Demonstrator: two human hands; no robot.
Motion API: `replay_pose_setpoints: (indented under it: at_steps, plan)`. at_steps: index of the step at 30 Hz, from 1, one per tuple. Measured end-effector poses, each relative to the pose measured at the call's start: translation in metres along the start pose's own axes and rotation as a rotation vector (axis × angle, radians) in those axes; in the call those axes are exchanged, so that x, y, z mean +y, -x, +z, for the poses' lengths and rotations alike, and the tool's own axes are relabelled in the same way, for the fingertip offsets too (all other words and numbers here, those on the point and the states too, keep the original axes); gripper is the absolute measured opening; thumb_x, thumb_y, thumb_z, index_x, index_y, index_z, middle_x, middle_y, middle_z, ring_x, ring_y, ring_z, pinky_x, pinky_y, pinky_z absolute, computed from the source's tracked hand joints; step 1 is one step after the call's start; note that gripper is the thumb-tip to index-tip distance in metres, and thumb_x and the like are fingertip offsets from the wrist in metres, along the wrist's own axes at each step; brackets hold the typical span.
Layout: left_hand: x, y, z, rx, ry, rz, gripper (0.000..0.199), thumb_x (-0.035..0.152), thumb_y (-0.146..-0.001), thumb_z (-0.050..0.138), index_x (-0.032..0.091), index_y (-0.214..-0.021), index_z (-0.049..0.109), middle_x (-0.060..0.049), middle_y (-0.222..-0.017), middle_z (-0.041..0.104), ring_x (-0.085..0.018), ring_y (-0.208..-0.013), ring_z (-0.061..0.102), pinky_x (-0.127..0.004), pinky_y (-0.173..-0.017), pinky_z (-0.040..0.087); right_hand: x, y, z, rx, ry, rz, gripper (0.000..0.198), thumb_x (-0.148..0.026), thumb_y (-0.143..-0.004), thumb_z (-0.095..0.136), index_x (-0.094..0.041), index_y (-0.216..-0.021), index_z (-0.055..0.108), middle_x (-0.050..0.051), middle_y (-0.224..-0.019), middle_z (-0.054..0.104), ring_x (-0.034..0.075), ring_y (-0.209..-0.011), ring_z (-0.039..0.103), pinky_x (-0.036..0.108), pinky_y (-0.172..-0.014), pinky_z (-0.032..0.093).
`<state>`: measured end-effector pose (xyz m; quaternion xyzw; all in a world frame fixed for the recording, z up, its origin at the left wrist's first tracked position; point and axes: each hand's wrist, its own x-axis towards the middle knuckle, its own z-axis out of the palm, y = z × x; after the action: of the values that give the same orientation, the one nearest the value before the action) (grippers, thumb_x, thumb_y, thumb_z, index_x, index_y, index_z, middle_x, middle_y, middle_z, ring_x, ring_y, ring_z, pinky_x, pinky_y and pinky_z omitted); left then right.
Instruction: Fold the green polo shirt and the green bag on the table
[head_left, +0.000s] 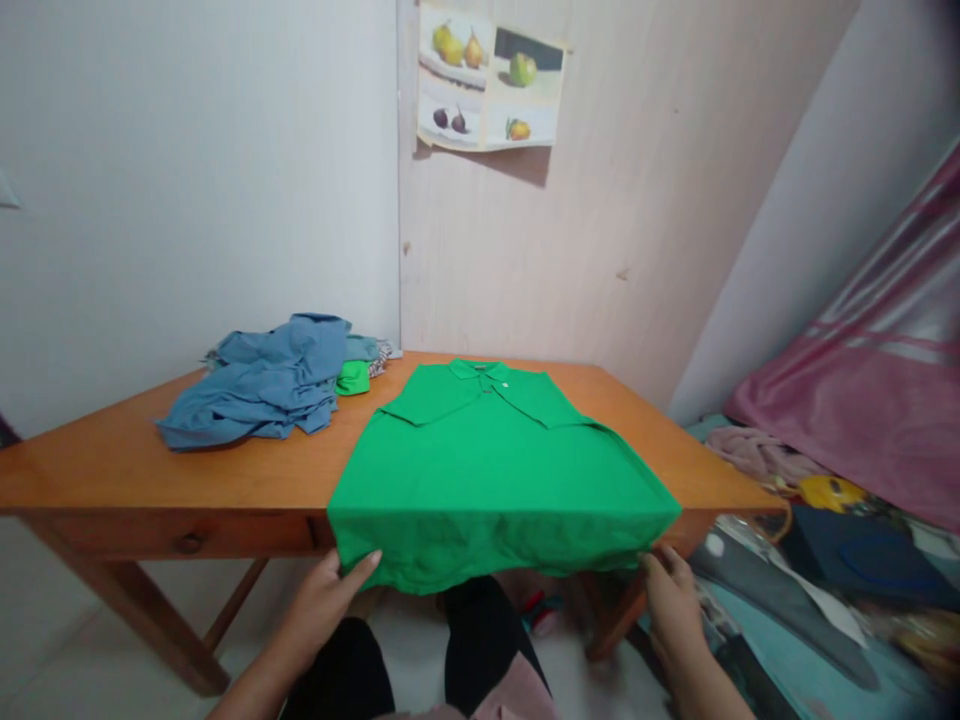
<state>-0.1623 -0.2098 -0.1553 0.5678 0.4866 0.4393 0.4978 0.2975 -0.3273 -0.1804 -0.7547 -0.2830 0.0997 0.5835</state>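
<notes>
A green polo shirt (pixel 480 470) lies spread on the wooden table, its collar toward the wall and both sleeves folded inward across the chest. Its lower part hangs over the table's front edge. My left hand (pixel 337 590) pinches the hem at the left corner, thumb on top of the cloth. At the right corner of the hem, my right hand (pixel 670 590) grips the fabric between thumb and fingers. The cloth between my hands sags slightly below the edge.
A crumpled heap of blue clothes (pixel 262 385) lies on the table's (pixel 97 470) left side, with a bright green cloth (pixel 352 378) beside it. The drawer has a round knob (pixel 189 542). Assorted items and a pink curtain (pixel 862 400) are at the right.
</notes>
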Motion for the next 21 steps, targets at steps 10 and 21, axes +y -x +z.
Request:
replay_pose_setpoints:
  at_steps: [10,21]
  plan:
    - [0.010,0.024,-0.020,-0.387,-0.012,-0.211,0.058,0.070,-0.063,0.072,0.024,-0.097,0.076,-0.004,-0.106,0.075,-0.034,-0.112,0.065,-0.045,-0.104,0.045,0.013,0.016,-0.013,-0.381,-0.100,0.269,0.028,-0.049,-0.065,0.067,-0.024,-0.076,0.074,0.006,-0.084,0.077,0.033,-0.091,0.072,0.043,-0.085,0.056]
    - [0.104,0.037,-0.030,-0.499,0.377,-0.182,0.037,0.046,-0.085,0.069,0.024,-0.115,0.072,-0.008,-0.114,0.073,-0.031,-0.108,0.066,-0.046,-0.101,0.047,-0.080,-0.017,-0.075,-0.548,-0.676,0.416,0.032,-0.033,-0.066,0.081,-0.023,-0.096,0.072,0.006,-0.104,0.075,0.027,-0.089,0.071,0.039,-0.082,0.059]
